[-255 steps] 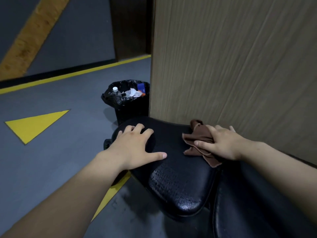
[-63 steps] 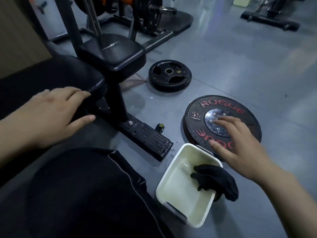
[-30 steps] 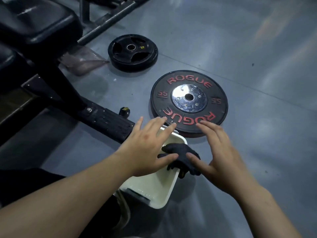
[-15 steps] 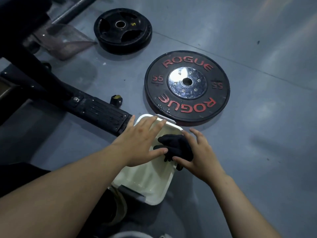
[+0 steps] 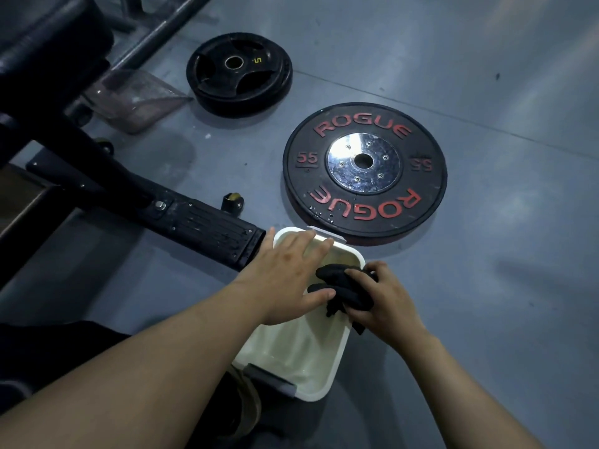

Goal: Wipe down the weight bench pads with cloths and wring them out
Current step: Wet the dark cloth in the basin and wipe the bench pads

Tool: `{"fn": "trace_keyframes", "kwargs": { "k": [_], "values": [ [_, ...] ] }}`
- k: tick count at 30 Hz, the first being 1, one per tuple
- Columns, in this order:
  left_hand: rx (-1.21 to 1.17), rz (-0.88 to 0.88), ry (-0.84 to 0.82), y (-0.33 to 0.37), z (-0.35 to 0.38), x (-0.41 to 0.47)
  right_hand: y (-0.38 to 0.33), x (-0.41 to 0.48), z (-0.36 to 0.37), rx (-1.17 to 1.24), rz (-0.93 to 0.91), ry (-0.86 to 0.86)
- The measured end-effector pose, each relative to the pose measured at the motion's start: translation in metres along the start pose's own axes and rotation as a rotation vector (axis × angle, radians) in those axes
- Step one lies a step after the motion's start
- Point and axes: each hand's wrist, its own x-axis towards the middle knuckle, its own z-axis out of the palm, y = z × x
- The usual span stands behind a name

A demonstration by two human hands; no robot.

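Observation:
A dark cloth [image 5: 343, 288] hangs over the right rim of a white plastic tub [image 5: 311, 384] on the grey floor. My right hand [image 5: 385, 299] is closed around the cloth from the right. My left hand [image 5: 285, 280] hovers over the tub with fingers spread, its thumb tip touching the cloth's left side. A little water lies in the tub's bottom. The black bench pad [image 5: 48, 50] is at the upper left, with the bench's foot bar [image 5: 181, 218] running toward the tub.
A large black Rogue 55 bumper plate [image 5: 364, 166] lies flat just beyond the tub. A smaller black plate [image 5: 238, 72] lies farther back, next to a clear plastic tray [image 5: 136, 98]. My shoe [image 5: 246, 406] is beside the tub's near corner. Water drops spot the foot bar.
My right hand has closed onto the dark cloth at the tub's rim. My left hand stays over the tub. The view has dropped closer to the tub.

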Motion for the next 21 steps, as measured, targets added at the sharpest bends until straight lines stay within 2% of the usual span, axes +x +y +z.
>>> {"fn": "trace_keyframes", "kwargs": {
  "k": [6,12,15,19,21],
  "values": [
    [0.023,-0.009,-0.019,-0.004,-0.014,-0.01,-0.023,0.003,-0.031,0.059,-0.03,0.083],
    [-0.099,-0.069,-0.024,-0.005,-0.039,-0.019,-0.076,0.022,-0.094,0.137,-0.166,0.156],
    [-0.214,-0.067,0.074,-0.003,-0.057,-0.025,-0.107,0.035,-0.121,0.143,-0.232,0.168],
    [-0.414,-0.052,0.296,-0.007,-0.082,-0.035,-0.146,0.05,-0.148,0.149,-0.334,0.128],
    [-0.43,-0.071,0.371,-0.013,-0.099,-0.042,-0.165,0.06,-0.16,0.143,-0.382,0.114]
  ]
}}
